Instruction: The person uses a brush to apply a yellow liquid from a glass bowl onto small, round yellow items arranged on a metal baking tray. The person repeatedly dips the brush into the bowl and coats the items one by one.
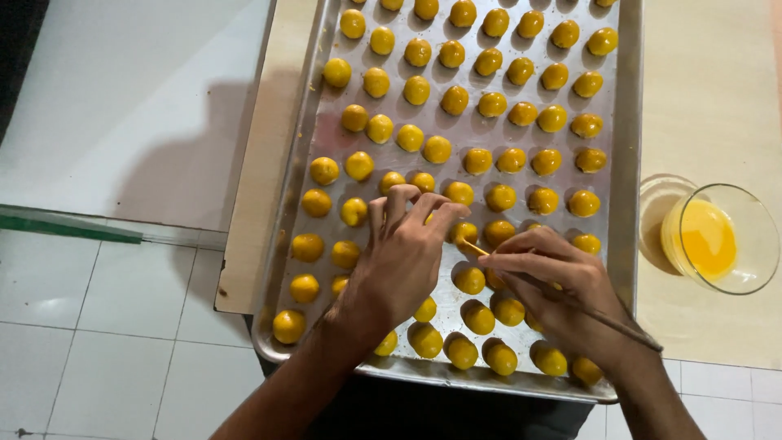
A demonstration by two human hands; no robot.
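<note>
A metal baking tray (627, 163) holds several rows of small round yellow glazed dough balls (437, 149). My left hand (399, 257) rests over the tray's lower middle, fingers curled down onto the balls there; whether it pinches one I cannot tell. My right hand (554, 293) grips a thin wooden-handled brush (619, 324), its tip pointing left toward a ball beside my left fingertips. Balls under both hands are partly hidden.
A clear glass bowl (729, 236) of yellow liquid stands on the pale wooden surface (717, 90) right of the tray. The tray overhangs the surface's near edge. White floor tiles (122, 326) lie to the left and below.
</note>
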